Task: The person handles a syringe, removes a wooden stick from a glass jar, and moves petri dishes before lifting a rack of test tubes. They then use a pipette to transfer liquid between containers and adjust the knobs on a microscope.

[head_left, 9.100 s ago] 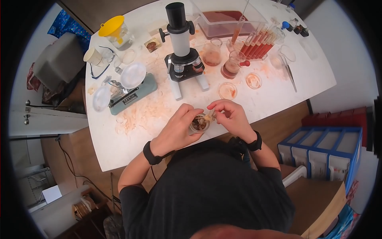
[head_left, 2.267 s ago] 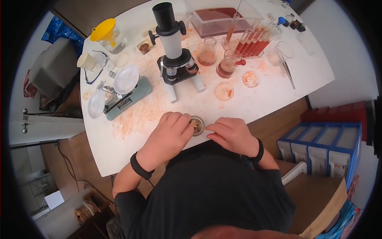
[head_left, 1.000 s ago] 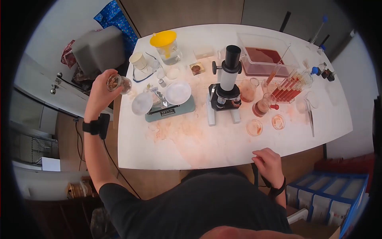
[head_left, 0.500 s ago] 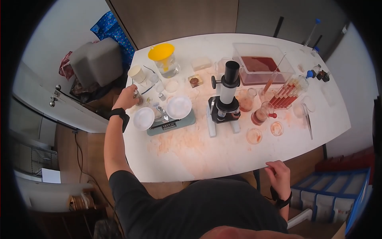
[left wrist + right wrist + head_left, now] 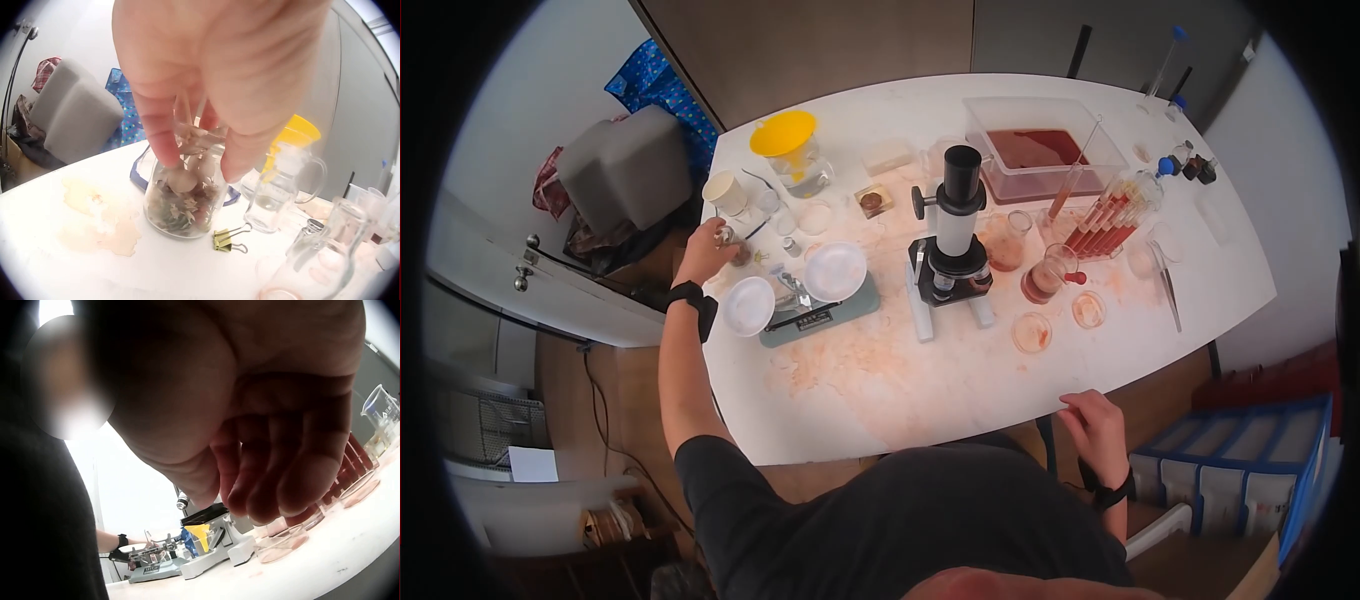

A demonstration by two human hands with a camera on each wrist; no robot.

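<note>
At the left side of the table, my left hand (image 5: 702, 252) grips a clear glass jar (image 5: 182, 206) from above, fingers and thumb around its upper part. Pale rounded pieces and brown and green bits show inside the jar. In the left wrist view its base meets the white tabletop, beside a small yellow binder clip (image 5: 222, 241). My palm hides the jar's top. My right hand (image 5: 1097, 438) hovers by the table's front edge, fingers loosely curled and holding nothing. Beyond it in the right wrist view are petri dishes and the microscope base (image 5: 219, 550).
Near the jar are a two-pan balance (image 5: 820, 318), a paper cup (image 5: 724, 192) and a yellow funnel (image 5: 784, 133). The microscope (image 5: 956, 232) stands mid-table. To its right are flasks, a test tube rack (image 5: 1106, 238), petri dishes (image 5: 1032, 333), tweezers (image 5: 1169, 290) and a tub (image 5: 1000, 112) of red liquid.
Both hands were together over the jar at the front edge. My left hand has carried it left and lowered it behind the balance; my right hand has drawn back to the right.
</note>
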